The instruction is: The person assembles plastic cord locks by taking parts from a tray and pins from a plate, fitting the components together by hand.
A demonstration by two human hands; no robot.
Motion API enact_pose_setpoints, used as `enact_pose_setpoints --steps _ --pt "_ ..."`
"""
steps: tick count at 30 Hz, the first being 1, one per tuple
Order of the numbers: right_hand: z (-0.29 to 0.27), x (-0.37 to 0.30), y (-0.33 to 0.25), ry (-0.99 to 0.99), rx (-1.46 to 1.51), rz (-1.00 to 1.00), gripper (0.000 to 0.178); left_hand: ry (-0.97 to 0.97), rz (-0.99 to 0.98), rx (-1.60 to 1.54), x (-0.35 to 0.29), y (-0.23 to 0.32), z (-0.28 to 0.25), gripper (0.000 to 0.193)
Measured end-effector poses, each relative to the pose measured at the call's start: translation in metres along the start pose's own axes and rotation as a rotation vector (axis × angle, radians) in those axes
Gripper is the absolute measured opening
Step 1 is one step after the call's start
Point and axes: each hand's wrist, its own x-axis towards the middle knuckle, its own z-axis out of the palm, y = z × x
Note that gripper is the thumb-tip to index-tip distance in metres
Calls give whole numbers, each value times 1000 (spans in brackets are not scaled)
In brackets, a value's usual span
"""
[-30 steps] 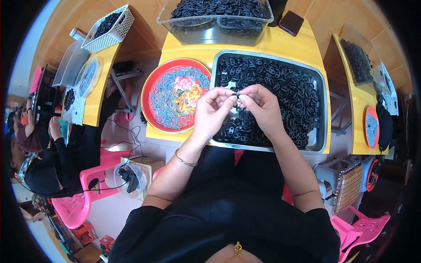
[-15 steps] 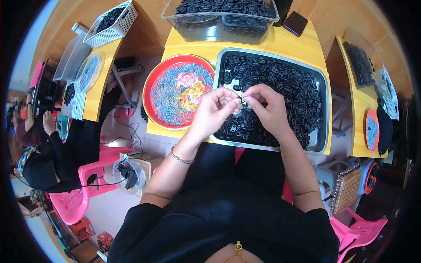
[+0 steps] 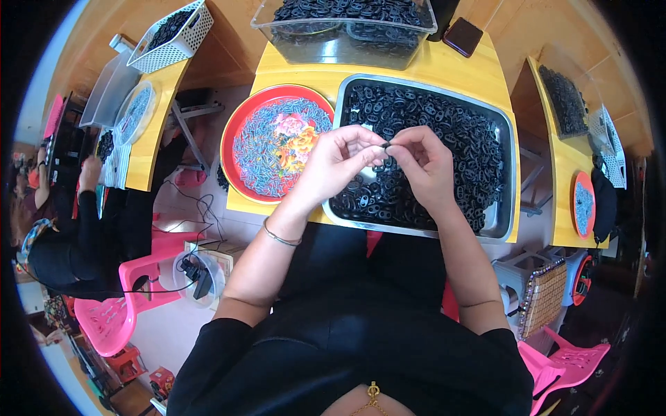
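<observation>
My left hand [image 3: 345, 154] and my right hand [image 3: 422, 166] meet fingertip to fingertip above a steel tray [image 3: 510, 173]. Both pinch a small black piece [image 3: 386, 145], mostly covered by the fingers. Heaped in the tray are many flat, oval black plastic pieces [image 3: 444, 132] with two holes each. Left of it, partly behind my left hand, a round red tray [image 3: 231, 149] with a flower print holds many slender grey-blue pieces [image 3: 260, 152], too small to make out exactly.
A clear plastic bin [image 3: 333, 52] of black pieces stands at the table's far side, with a dark flat case [image 3: 463, 37] to its right. At the left, a co-worker sits by another table [image 3: 149, 145]. A pink chair [image 3: 111, 322] and cables [image 3: 205, 208] are below.
My fingertips have closed in around the small black piece, which shows less of itself between them. At the left, the co-worker's hand has moved up toward the table there.
</observation>
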Motion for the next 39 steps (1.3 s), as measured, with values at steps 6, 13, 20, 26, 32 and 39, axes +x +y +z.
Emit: enact_pose_setpoints --steps 6,13,20,26,32,39 --pt "-4 1 0 -29 275 156 2 -160 293 1202 8 -12 -5 21" --pt "-9 1 9 -4 407 227 12 -200 220 1402 20 -24 -4 9" --pt "-13 1 12 -9 431 320 16 -197 235 1149 16 -18 -9 12" --pt "-3 -4 -2 71 447 444 20 36 -92 -131 -8 -12 -10 15" --pt "6 -14 3 35 358 404 15 58 -87 -461 -18 -22 -23 18" --pt "15 -16 3 -9 410 366 12 42 -80 -487 -23 -23 -22 15"
